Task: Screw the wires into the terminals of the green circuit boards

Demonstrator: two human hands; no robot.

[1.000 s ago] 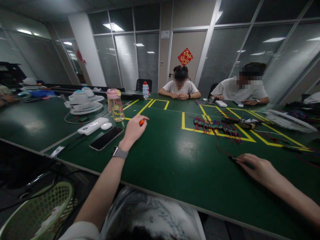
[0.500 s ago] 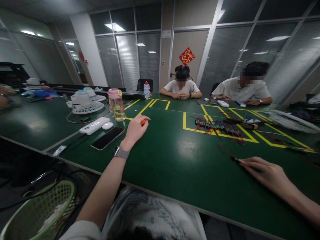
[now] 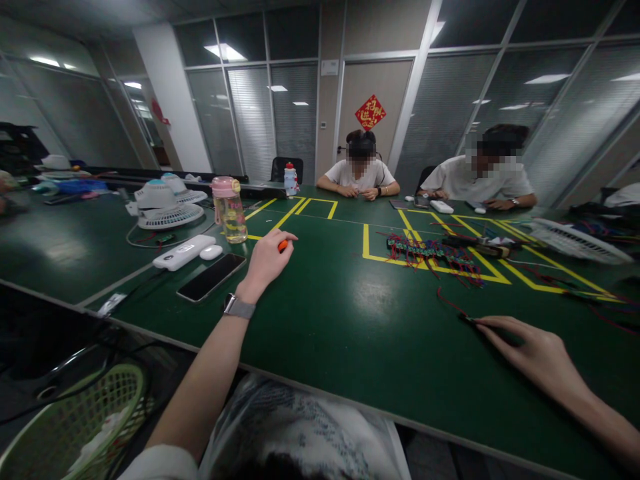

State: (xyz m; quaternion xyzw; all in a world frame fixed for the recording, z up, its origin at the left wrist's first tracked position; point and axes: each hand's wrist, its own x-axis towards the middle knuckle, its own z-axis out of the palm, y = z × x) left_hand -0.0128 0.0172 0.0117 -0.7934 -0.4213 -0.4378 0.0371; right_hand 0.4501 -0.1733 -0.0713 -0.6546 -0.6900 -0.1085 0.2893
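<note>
My left hand [image 3: 267,259], with a watch on its wrist, rests on the green table [image 3: 320,347] and is closed around a small orange thing [image 3: 283,245]. Only the rounded orange end shows; the fingers hide the rest. Toward the right, my right hand [image 3: 533,348] pinches a small circuit board [image 3: 467,319] between thumb and fingers just at the table surface. A thin red wire [image 3: 449,301] runs from the board away from me. Beyond it lies a row of small green boards with red and blue wires [image 3: 433,252], apart from both hands.
Left of my left hand are a dark phone [image 3: 212,277], a white case [image 3: 211,253], a white power bank [image 3: 185,253], a pink-lidded bottle [image 3: 231,212] and white fans [image 3: 167,207]. Yellow tape [image 3: 380,259] marks the table. Two people sit opposite. A green basket [image 3: 80,420] stands below.
The whole view has shifted slightly, so things appear a little farther left. Both hands keep their grips, with hardly any movement over the table.
</note>
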